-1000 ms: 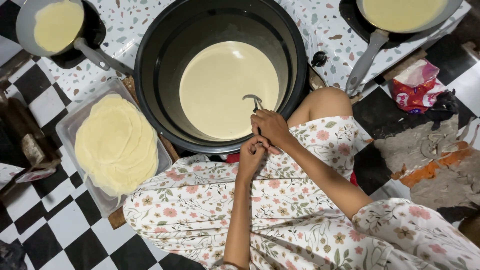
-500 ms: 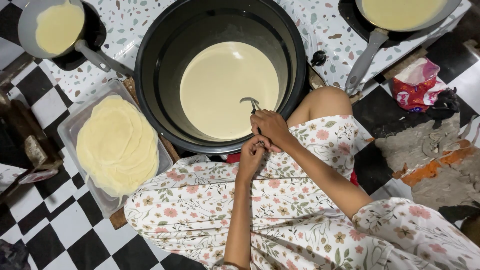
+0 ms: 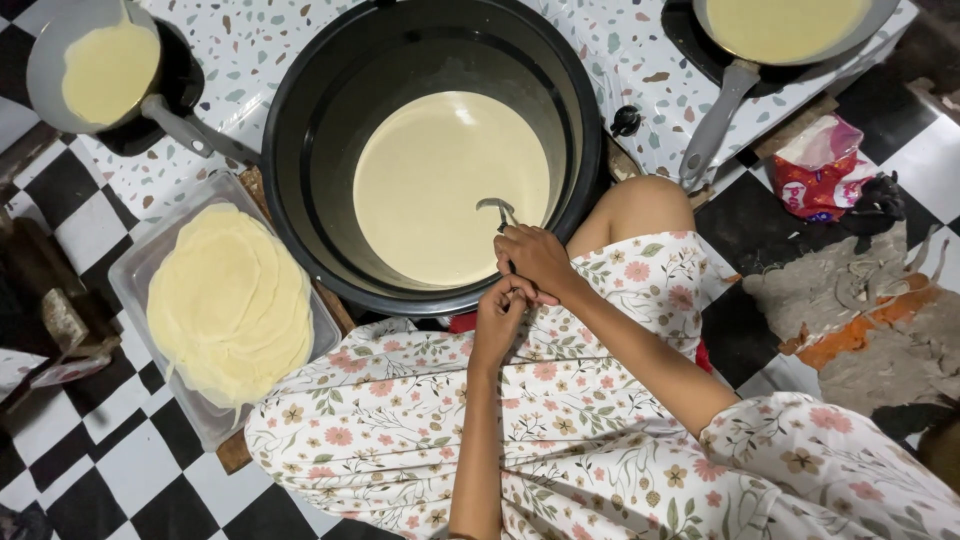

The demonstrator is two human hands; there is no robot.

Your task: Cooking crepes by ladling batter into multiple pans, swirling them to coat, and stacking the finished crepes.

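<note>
A big black pot holds pale yellow batter. The right hand is closed around the handle of a metal ladle at the pot's near rim, its bowl sunk in the batter. The left hand curls just below, touching the right. Two pans hold batter too. A clear tray carries stacked thin crepes.

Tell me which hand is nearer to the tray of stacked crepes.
Left. The left hand sits at the near rim of the black pot, closer to the tray at far left. The right hand, just beyond it, grips the ladle handle over the batter.
</note>
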